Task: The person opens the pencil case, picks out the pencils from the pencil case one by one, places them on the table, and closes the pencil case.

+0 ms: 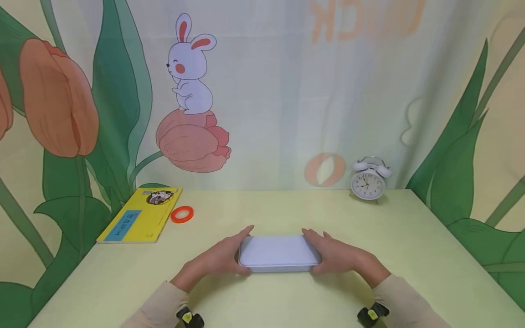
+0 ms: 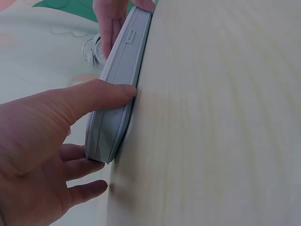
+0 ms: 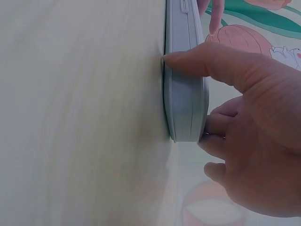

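Observation:
A flat, pale grey case (image 1: pixel 280 251) with rounded corners lies on the table near the front middle. In the left wrist view, a small tab or latch shows on the front side of the case (image 2: pixel 123 66). My left hand (image 1: pixel 221 255) grips its left end, thumb on the front side and fingers round toward the back. At the opposite end my right hand (image 1: pixel 338 253) holds it the same way, its thumb pressed low on the front side of the case (image 3: pixel 186 101) in the right wrist view. Its contents are hidden.
A yellow book (image 1: pixel 151 223) with a blue label lies at the table's left edge. Beside it is an orange-red ring, like a tape roll (image 1: pixel 175 218). A white twin-bell alarm clock (image 1: pixel 368 184) stands at the back right, before a printed curtain (image 1: pixel 262 114).

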